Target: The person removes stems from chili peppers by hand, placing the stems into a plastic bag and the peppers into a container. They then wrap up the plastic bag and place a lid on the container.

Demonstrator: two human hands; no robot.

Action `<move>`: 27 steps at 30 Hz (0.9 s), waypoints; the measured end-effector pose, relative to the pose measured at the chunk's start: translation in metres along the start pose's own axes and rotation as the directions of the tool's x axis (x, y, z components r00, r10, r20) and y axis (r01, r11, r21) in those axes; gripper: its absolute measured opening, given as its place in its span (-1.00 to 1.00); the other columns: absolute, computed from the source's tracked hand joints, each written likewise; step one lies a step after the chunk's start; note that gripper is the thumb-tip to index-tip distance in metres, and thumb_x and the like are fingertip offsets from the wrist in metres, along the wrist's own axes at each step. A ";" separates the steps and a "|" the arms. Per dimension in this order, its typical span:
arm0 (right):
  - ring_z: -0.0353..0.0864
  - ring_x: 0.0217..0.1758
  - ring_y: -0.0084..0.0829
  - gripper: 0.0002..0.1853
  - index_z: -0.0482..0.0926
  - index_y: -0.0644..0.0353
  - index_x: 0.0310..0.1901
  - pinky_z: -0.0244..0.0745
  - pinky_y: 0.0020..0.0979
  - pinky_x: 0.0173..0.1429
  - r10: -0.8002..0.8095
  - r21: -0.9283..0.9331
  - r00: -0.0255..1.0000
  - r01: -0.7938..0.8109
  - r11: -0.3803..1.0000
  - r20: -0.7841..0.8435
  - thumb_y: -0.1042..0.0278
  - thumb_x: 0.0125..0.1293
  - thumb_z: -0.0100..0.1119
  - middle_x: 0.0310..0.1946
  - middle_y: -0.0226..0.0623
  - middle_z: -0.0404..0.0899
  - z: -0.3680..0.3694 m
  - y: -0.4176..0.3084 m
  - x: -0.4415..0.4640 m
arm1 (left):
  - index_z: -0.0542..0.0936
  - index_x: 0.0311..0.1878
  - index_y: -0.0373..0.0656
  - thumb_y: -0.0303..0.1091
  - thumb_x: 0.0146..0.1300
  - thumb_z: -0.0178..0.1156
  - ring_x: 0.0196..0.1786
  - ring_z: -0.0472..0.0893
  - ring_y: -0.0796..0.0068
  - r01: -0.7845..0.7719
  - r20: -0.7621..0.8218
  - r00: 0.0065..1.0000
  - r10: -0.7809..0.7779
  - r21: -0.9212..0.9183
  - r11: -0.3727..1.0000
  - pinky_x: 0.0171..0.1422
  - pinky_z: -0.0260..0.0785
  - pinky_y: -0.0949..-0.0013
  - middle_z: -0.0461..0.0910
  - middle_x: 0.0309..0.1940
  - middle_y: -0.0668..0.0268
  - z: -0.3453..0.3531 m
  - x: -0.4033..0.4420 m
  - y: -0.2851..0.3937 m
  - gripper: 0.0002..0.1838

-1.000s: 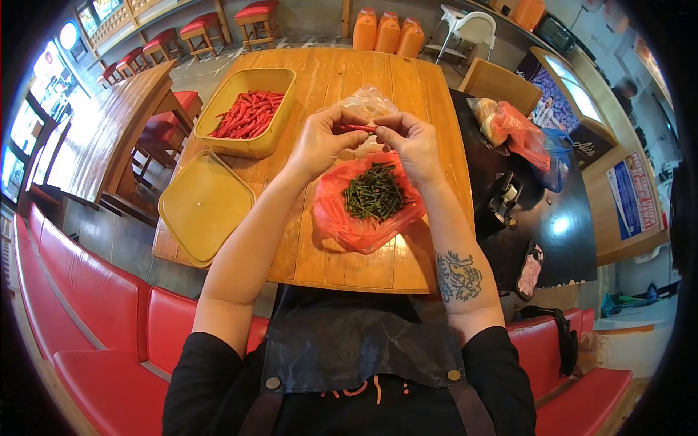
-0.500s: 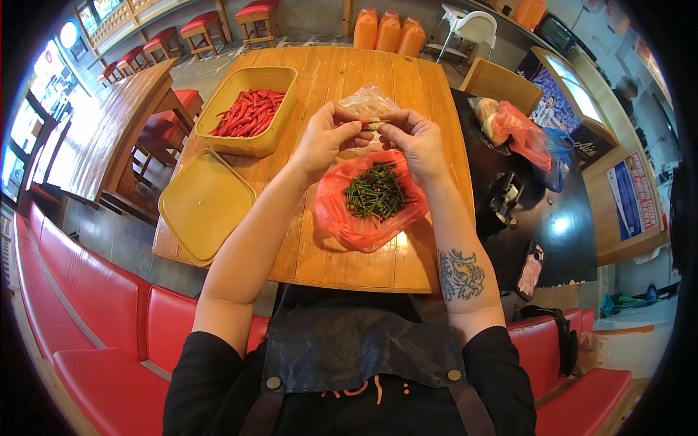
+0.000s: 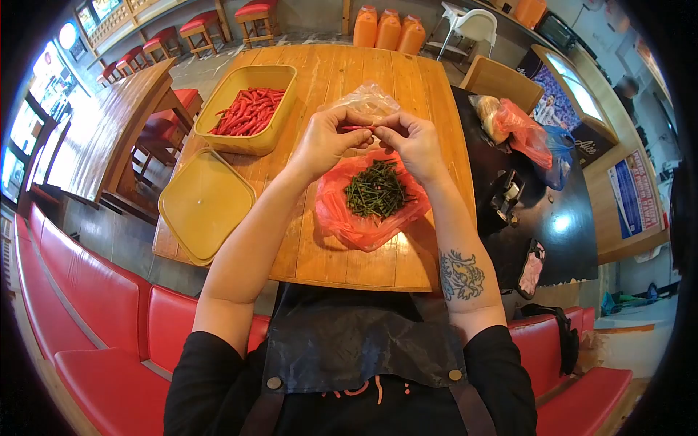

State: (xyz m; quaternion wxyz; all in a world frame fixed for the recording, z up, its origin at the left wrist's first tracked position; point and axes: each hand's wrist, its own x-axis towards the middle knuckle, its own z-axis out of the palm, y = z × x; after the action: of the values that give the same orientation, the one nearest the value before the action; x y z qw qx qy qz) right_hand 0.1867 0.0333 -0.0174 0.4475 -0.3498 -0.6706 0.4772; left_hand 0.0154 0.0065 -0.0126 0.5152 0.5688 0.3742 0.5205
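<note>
Above the wooden table, my left hand (image 3: pixel 327 142) is closed on a red chili (image 3: pixel 355 128), mostly hidden by the fingers. My right hand (image 3: pixel 412 143) pinches at the chili's right end, its fingertips close to those of my left hand. Below the hands, a red plastic bag (image 3: pixel 338 218) lies open around a pile of green stems (image 3: pixel 376 190). A clear plastic bag (image 3: pixel 369 98) lies behind the hands. At the back left stands a yellow container (image 3: pixel 273 140) holding many red chilies (image 3: pixel 251 111). Its yellow lid (image 3: pixel 206 208) lies flat in front of it.
On the black table (image 3: pixel 574 240) at the right are plastic bags (image 3: pixel 523 131), a dark metallic object (image 3: pixel 505 196) and a pink-patterned phone-like item (image 3: pixel 531 270). Orange jugs (image 3: pixel 388 30) stand behind the wooden table (image 3: pixel 342 270). Red bench seats (image 3: pixel 102 283) are at the near left.
The fingertips of both hands have shifted around the chili. Half a second ago a greenish end showed between them; now a red part shows and my right hand is slightly closer to my left.
</note>
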 end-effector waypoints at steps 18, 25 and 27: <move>0.48 -0.46 -0.54 -0.94 0.51 0.26 -0.33 0.46 -0.51 -0.32 0.100 0.638 0.953 -0.268 0.722 0.286 0.50 0.15 0.14 -0.45 -0.36 0.52 -0.004 -0.011 -0.006 | 0.50 -0.15 -0.34 -0.53 0.17 0.12 -0.26 0.59 0.48 0.213 0.199 0.971 -0.135 -0.452 0.866 -0.12 0.49 0.50 0.57 -0.28 0.20 -0.014 0.001 -0.003 -0.82; 0.47 -0.45 -0.57 -0.92 0.53 0.28 -0.31 0.42 -0.55 -0.32 0.069 0.482 0.922 -0.262 0.836 0.382 0.52 0.15 0.14 -0.48 -0.38 0.51 -0.016 -0.012 -0.005 | 0.54 -0.20 -0.30 -0.56 0.15 0.11 -0.24 0.58 0.49 -0.050 -0.144 0.987 0.077 0.181 0.982 -0.13 0.43 0.50 0.57 -0.26 0.29 -0.032 -0.001 0.025 -0.86; 0.46 -0.45 -0.59 -0.89 0.55 0.31 -0.27 0.39 -0.57 -0.32 0.052 0.217 0.912 -0.152 0.964 0.407 0.55 0.14 0.13 -0.49 -0.40 0.50 -0.023 -0.010 -0.004 | 0.58 -0.24 -0.26 -0.58 0.08 0.12 -0.29 0.58 0.49 -0.124 -0.322 0.879 0.353 0.560 0.819 -0.17 0.43 0.44 0.58 -0.26 0.26 -0.061 0.002 0.029 -0.84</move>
State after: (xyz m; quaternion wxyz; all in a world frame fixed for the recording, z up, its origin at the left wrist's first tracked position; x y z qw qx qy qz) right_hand 0.2088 0.0342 -0.0056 0.3156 -0.2224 -0.6643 0.6400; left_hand -0.0475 0.0146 0.0118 0.1791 0.6076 0.5253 0.5681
